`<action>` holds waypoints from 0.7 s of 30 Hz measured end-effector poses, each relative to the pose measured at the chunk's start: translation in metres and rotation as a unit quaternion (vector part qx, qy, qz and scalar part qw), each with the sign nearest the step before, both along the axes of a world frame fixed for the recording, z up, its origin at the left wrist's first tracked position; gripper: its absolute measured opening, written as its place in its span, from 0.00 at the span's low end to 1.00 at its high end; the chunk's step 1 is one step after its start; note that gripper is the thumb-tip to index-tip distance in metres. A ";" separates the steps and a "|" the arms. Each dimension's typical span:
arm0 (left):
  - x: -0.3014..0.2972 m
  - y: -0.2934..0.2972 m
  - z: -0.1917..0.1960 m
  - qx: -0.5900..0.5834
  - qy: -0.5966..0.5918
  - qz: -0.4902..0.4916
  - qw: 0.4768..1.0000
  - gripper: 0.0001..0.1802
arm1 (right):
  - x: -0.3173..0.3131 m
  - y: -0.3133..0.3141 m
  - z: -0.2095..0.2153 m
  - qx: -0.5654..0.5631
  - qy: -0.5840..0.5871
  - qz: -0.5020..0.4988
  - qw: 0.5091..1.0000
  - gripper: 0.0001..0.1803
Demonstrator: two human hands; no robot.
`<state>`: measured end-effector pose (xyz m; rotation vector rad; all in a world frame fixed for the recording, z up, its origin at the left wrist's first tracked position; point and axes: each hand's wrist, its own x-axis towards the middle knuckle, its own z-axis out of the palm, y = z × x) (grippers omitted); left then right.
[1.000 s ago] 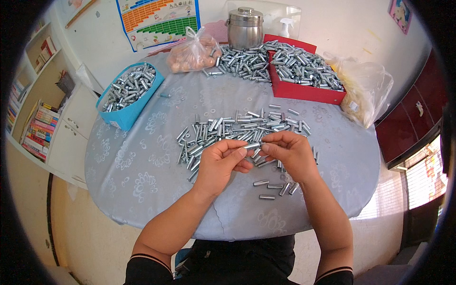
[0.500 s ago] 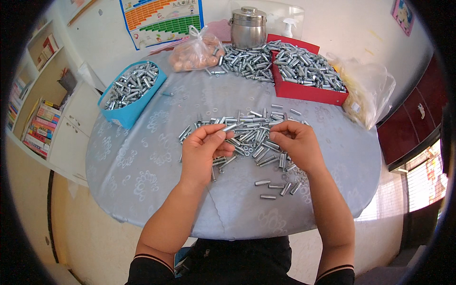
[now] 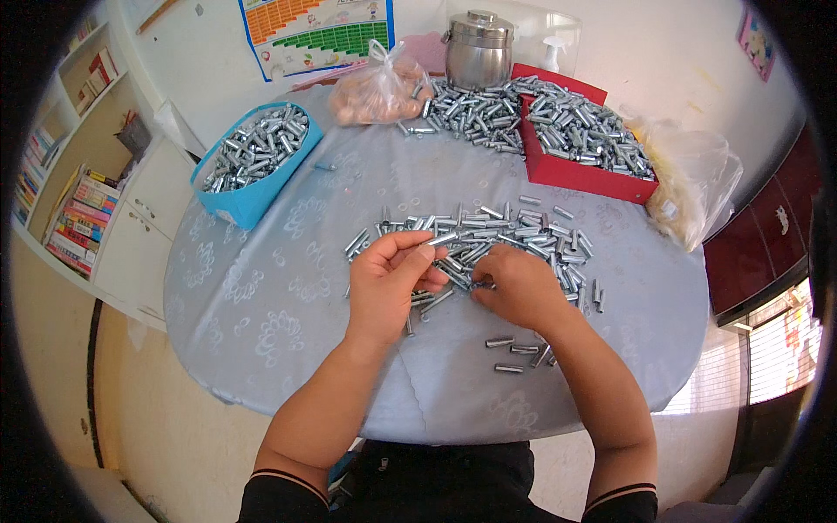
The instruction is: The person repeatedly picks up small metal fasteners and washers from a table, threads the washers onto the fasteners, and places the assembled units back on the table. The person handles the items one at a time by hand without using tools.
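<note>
Between the thumb and index finger of my left hand (image 3: pixel 384 277) is a silver metal bolt (image 3: pixel 443 239), held slightly tilted above the table. My right hand (image 3: pixel 523 286) is lowered onto the near side of a loose pile of bolts and metal sleeves (image 3: pixel 523 228). Its fingers are curled down and drawn together among the small parts, and whatever is in them is hidden. To the near right of the pile, several short metal sleeves (image 3: pixel 500 342) lie apart on the tablecloth, partly behind my right forearm.
On the round cloth-covered table (image 3: pixel 261 349), a blue container (image 3: pixel 248 207) of metal parts stands left, and a red box (image 3: pixel 584 180) heaped with them stands back right. Another heap (image 3: pixel 475 118) lies beside a steel pot (image 3: pixel 479 52). Plastic bags (image 3: pixel 379 91) stand near the back and right edge.
My right hand has moved left and down into the pile, nearer my left hand. The left hand still holds the bolt. The whole view has shifted slightly.
</note>
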<state>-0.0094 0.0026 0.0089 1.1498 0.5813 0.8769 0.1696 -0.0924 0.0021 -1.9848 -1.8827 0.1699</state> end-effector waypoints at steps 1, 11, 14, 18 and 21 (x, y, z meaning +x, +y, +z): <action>0.000 0.000 -0.001 0.002 0.000 -0.002 1.000 0.12 | -0.002 0.001 -0.001 0.002 -0.003 -0.008 1.000 0.06; 0.005 -0.006 -0.010 -0.022 0.014 -0.037 0.999 0.12 | 0.013 -0.012 0.009 0.088 0.287 -0.130 0.945 0.05; 0.009 -0.008 -0.014 -0.019 0.021 -0.051 0.998 0.12 | 0.013 -0.020 0.018 0.105 0.514 -0.162 0.836 0.07; 0.010 -0.016 -0.015 -0.020 0.031 -0.075 0.997 0.12 | 0.004 -0.028 -0.002 0.136 0.551 -0.110 0.816 0.05; 0.011 -0.017 -0.016 -0.004 0.038 -0.082 0.996 0.12 | 0.003 -0.029 -0.005 0.113 0.561 -0.099 0.814 0.05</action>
